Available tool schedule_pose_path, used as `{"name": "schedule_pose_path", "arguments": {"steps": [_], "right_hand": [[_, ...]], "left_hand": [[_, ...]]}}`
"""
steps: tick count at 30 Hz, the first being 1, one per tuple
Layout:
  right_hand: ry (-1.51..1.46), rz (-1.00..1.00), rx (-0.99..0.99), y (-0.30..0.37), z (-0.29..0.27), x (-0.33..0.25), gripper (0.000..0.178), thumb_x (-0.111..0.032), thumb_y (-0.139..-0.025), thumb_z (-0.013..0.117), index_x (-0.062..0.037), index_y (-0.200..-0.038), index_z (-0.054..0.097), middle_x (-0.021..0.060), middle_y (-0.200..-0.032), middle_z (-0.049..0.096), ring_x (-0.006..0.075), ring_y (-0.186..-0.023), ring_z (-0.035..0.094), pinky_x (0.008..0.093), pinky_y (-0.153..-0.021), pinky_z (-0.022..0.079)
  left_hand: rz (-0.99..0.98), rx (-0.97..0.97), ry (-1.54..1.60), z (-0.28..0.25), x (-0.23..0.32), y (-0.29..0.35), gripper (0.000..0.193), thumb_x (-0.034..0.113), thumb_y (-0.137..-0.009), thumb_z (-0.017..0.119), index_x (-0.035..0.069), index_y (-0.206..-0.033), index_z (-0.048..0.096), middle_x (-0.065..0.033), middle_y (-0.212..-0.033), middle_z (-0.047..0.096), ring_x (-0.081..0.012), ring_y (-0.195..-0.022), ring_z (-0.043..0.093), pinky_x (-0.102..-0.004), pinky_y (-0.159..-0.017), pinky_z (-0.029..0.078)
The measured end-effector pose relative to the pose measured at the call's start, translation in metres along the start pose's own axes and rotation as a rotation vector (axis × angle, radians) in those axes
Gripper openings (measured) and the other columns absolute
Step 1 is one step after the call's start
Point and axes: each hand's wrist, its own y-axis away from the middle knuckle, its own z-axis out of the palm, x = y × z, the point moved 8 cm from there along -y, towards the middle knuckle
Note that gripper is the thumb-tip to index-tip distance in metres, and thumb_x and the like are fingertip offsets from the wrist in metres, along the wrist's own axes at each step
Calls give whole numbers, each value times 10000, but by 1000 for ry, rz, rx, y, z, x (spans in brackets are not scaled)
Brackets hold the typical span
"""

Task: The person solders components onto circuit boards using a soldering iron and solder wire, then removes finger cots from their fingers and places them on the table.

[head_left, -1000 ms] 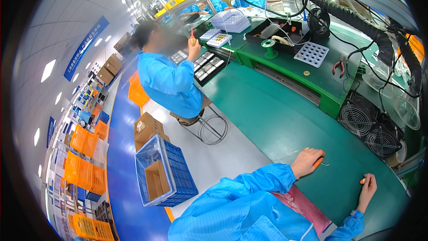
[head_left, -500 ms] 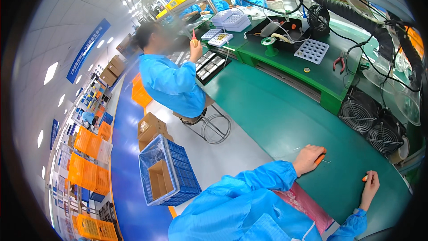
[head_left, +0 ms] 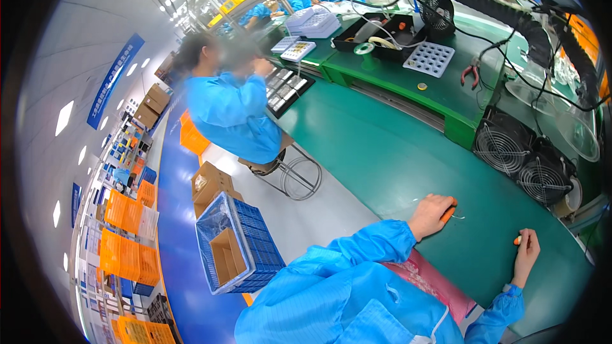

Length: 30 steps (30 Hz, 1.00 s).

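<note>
My left hand (head_left: 431,216) rests on the green work surface (head_left: 357,146), its fingers curled and pressed together. Orange covers its fingertips, and a thin pale strand sticks out beside them. Whatever those fingers hold is otherwise hidden. Farther right, my right hand (head_left: 526,253) hovers over or rests on the same surface, fingers bent together, with a small orange tip (head_left: 517,241) at the thumb side. I cannot make out anything inside it. Both forearms wear blue sleeves. Under my left forearm, at the bench edge, lies a pink sheet (head_left: 430,279).
A person in blue (head_left: 233,118) sits at the bench to the left. Beyond are a black tray (head_left: 290,89), a green reel (head_left: 364,56), a white tray with round holes (head_left: 429,59), red pliers (head_left: 470,76) and fans (head_left: 503,148). A blue crate (head_left: 258,236) stands on the floor.
The view has shifted slightly, so the bench things sit farther left. The seated person's raised hand has come in toward the face. My hands keep much the same pose.
</note>
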Motion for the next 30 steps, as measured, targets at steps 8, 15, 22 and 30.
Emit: {"name": "schedule_pose_path", "arguments": {"steps": [8,15,22,30], "right_hand": [[12,3,19,-5,6,-13,190,-137,-946,529,27,-870,590,8,-742,552,59,-674,476,206,-595,385],[-8,50,28,-5,3,-16,192,-133,-931,553,29,-840,603,9,-688,556,54,-617,487,205,-547,369],[15,-2,49,-2,2,-21,199,-148,-935,540,8,-829,604,-4,-659,548,48,-598,434,205,-532,330],[12,-19,54,3,2,-24,171,-107,-919,558,30,-825,599,25,-677,584,72,-610,514,207,-551,396]], "left_hand": [[-28,-3,-10,-5,-3,-4,143,110,-812,611,73,-949,595,-137,-842,636,-331,-791,603,-424,-707,449],[-16,-26,-28,-7,2,-7,154,105,-815,609,74,-964,597,-132,-853,633,-322,-808,597,-422,-713,439],[-13,-23,-43,-7,3,-2,154,97,-815,608,72,-967,603,-128,-845,631,-317,-809,594,-412,-715,436],[16,-17,-48,-7,6,1,152,109,-810,620,79,-959,614,-125,-829,633,-315,-783,592,-404,-704,441]]}}
